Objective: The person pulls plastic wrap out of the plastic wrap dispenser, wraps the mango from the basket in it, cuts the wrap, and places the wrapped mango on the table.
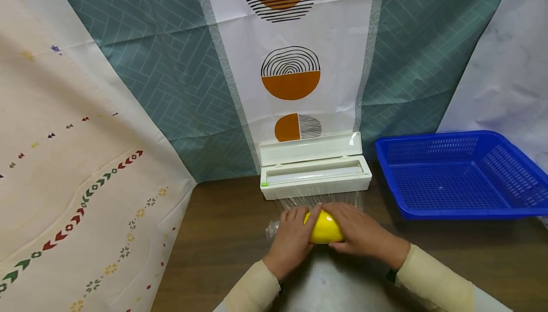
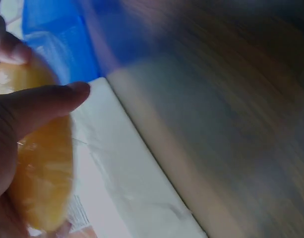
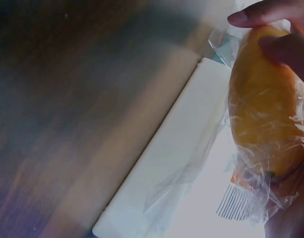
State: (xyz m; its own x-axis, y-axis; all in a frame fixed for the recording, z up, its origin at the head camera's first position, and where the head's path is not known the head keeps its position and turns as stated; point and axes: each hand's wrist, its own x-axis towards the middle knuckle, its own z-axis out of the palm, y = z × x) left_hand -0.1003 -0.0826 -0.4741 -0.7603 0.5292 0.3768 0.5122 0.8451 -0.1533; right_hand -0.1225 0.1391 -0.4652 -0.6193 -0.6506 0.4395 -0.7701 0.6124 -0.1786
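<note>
A smooth yellow mango (image 1: 326, 229) is gripped between both hands in front of the dispenser. My left hand (image 1: 292, 238) curls round its left side, thumb along the top. From the right, my right hand (image 1: 361, 230) holds the other side with fingers over it. Clear cling film (image 3: 256, 196) wraps the mango, crumpled at one end in the right wrist view. More film stretches back from the fruit to a white cling film dispenser (image 1: 317, 190), whose lid stands raised and whose film roll (image 1: 314, 175) lies inside.
A blue plastic basket (image 1: 458, 213) stands to the right of the dispenser. Brown wood-look table (image 1: 222, 236) runs along the left and front. Patterned cloth (image 1: 171, 88) hangs behind, and a cream printed cloth (image 1: 85, 136) borders the left side.
</note>
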